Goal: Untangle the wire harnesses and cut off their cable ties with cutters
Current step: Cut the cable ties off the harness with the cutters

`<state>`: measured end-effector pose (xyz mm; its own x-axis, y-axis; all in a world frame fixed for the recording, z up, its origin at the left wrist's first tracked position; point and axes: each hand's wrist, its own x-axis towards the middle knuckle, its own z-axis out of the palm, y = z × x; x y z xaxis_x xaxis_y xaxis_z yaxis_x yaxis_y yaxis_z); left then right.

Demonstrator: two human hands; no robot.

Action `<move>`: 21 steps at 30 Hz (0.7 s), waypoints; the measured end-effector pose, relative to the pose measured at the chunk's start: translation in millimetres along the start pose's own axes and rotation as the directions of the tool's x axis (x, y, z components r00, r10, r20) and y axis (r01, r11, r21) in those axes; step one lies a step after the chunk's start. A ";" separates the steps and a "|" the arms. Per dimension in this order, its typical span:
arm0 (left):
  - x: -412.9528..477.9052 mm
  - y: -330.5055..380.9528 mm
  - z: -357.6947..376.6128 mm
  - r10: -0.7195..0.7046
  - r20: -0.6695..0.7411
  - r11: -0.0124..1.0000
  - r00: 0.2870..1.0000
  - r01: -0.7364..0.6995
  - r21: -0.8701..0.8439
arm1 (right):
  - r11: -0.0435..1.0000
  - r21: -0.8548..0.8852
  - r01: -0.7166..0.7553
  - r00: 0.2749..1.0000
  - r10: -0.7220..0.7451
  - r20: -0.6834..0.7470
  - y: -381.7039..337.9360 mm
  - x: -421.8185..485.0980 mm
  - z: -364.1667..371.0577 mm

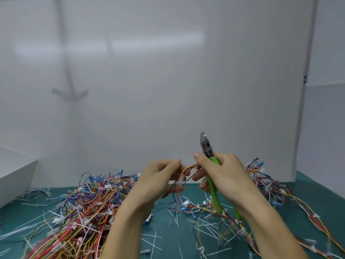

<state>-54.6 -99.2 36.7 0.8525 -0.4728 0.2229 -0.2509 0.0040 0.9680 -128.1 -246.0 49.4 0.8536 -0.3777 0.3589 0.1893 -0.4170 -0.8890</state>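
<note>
Left hand [160, 177] pinching harness [188, 168], right hand [224, 172] gripping cutters [206, 144]. Cut ties [155, 238] all over surface [317, 186], big tangled pile [87, 200] to go, maybe halfway.

The left grip [160, 176] and the right grip [222, 171] are a person's bare hands. The left forearm [127, 221] and the right forearm [270, 221] are bare as well, slim and smooth, all the way to the bottom of the view. The right thumbnail [197, 156] is short, plain and rounded. The fingers [182, 178] of the left grip look blurred.
</note>
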 end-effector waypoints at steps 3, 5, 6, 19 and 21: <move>6.5 -18.9 -1.5 -0.118 -0.006 0.945 0.993 0.114 0.305 | 0.998 0.018 0.060 0.996 -0.059 -0.071 -1.5 0.4 -6.6; 9.8 -31.6 -1.6 -0.192 0.038 0.800 0.981 0.134 0.585 | 0.996 0.046 0.075 0.992 -0.070 -0.108 -3.4 -0.5 -10.1; 9.7 -35.5 -0.6 -0.275 0.096 0.766 0.957 0.158 0.623 | 0.996 0.050 0.078 0.990 -0.072 -0.123 -4.3 -1.3 -11.6; 16.2 -59.5 22.7 -0.422 0.397 0.844 0.815 0.192 0.502 | 0.989 0.135 0.064 0.992 -0.049 -0.115 -11.5 -4.5 -13.4; 16.7 -58.8 19.8 -0.362 0.335 0.873 0.870 0.190 0.450 | 0.992 0.109 0.060 0.993 -0.048 -0.111 -11.3 -3.8 -15.0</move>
<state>-34.7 -124.8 -18.7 0.6789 -0.7079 -0.1948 -0.2633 -0.4824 0.8355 -140.7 -252.2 62.4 0.7845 -0.4464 0.4305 0.2922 -0.3463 -0.8915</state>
